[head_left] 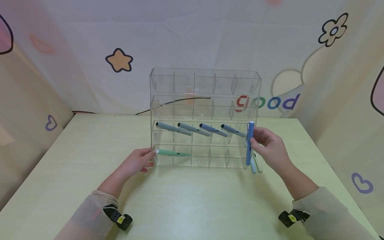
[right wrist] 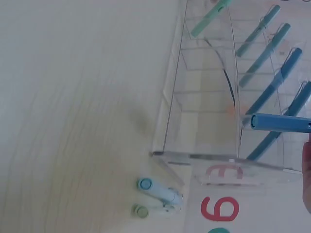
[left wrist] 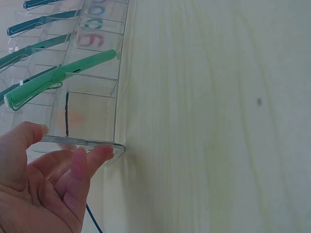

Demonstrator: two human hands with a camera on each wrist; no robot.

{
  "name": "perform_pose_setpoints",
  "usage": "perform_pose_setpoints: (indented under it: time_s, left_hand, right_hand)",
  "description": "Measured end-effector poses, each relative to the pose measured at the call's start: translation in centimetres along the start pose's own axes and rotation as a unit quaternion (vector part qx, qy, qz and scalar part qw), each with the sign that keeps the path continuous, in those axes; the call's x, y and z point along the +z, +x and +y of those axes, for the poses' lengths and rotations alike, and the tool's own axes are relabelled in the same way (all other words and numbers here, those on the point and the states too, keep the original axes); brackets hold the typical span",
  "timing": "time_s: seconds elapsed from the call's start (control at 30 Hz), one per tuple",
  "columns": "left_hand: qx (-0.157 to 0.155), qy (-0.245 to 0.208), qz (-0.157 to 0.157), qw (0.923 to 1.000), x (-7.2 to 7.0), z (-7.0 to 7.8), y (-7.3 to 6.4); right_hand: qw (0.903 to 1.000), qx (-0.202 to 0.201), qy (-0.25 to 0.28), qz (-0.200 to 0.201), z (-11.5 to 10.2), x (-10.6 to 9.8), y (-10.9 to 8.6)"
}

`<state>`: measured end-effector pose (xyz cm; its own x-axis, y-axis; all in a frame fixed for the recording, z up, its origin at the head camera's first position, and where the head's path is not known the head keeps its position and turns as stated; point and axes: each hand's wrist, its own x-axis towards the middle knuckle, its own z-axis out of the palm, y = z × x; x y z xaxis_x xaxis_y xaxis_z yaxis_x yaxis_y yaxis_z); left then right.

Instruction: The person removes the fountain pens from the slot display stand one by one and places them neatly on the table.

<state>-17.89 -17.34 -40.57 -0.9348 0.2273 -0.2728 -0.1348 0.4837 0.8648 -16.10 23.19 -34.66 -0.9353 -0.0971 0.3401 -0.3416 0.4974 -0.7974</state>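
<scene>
A clear acrylic rack (head_left: 205,70) with rows of compartments stands on the table. My left hand (head_left: 138,162) holds its lower left side wall, thumb on one face and fingers on the other in the left wrist view. Beside that hand, a green pen (head_left: 172,153) lies in the bottom row's left end. My right hand (head_left: 271,146) pinches a blue pen (head_left: 250,143), held upright in the head view at the rack's right end. Several blue and teal pens (head_left: 213,129) lie slanted in the row above the green one.
On the table by the rack's right side lie a light blue pen (right wrist: 158,189) and a pale green pen (right wrist: 143,211). A printed cloth (head_left: 192,40) hangs behind. The pale table (head_left: 192,200) extends in front of the rack.
</scene>
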Motion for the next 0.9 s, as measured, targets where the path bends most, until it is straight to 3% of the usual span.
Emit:
perform_pose_setpoints:
  time_s: [0.4, 0.7, 0.9]
  left_hand:
    - [-0.004, -0.004, 0.002, 1.0, 0.1, 0.2, 0.0]
    - [0.002, -0.007, 0.003, 1.0, 0.1, 0.1, -0.1]
    - [0.001, -0.009, 0.002, 1.0, 0.1, 0.0, 0.0]
  right_hand:
    - [0.9952, 0.095, 0.013, 0.015, 2.7, -2.8, 0.4]
    - [0.9868, 0.151, 0.031, -0.05, 5.5, -3.9, 1.0]
    - [0.9788, 0.189, 0.016, -0.076, 7.2, -4.3, 1.1]
